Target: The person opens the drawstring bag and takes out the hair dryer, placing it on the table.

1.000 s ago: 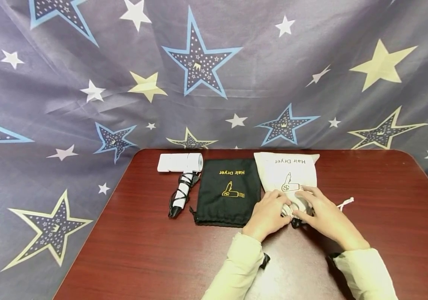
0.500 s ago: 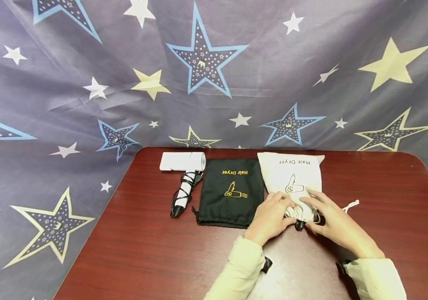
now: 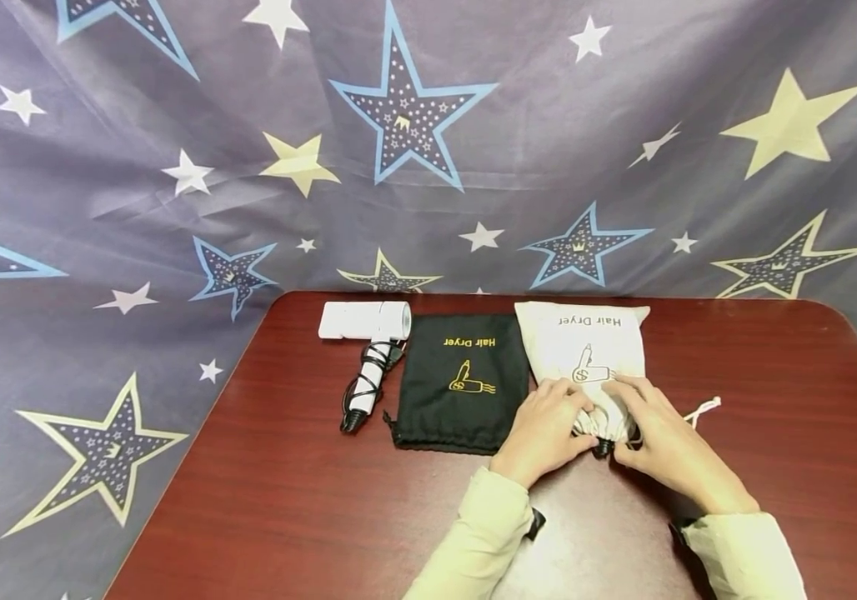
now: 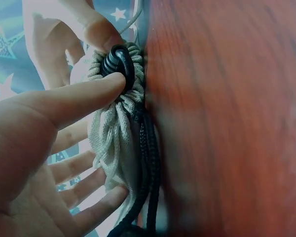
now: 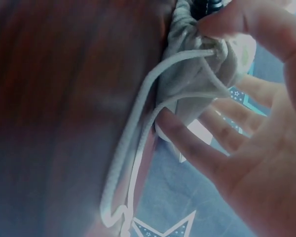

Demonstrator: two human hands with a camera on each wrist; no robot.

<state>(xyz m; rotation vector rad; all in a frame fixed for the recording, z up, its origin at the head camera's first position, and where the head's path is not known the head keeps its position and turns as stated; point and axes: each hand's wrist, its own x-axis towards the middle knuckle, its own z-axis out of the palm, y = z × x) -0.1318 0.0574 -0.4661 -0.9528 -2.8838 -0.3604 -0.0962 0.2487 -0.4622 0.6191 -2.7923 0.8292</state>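
A white drawstring bag (image 3: 574, 329) printed "Hair Dryer" lies on the table, its gathered mouth toward me. My left hand (image 3: 546, 429) grips the left side of that mouth, thumb at the opening and fingers over the cloth. The right side is held by my right hand (image 3: 664, 442) in the same way. A ribbed black cable end (image 4: 108, 64) pokes out of the puckered opening, with the left thumb touching it in the left wrist view. In the right wrist view a loose white drawcord (image 5: 143, 94) trails from the bag. The bag's inside is hidden.
A black drawstring bag (image 3: 466, 417) lies flat just left of the white one. Farther left is a white hair dryer (image 3: 361, 321), its black cord wound round the handle. A star-patterned cloth (image 3: 518, 125) hangs behind the dark red table (image 3: 286, 517).
The hands have shifted slightly on the bag's mouth, the right thumb moving toward me. The mouth looks more tightly bunched around the black cable end.
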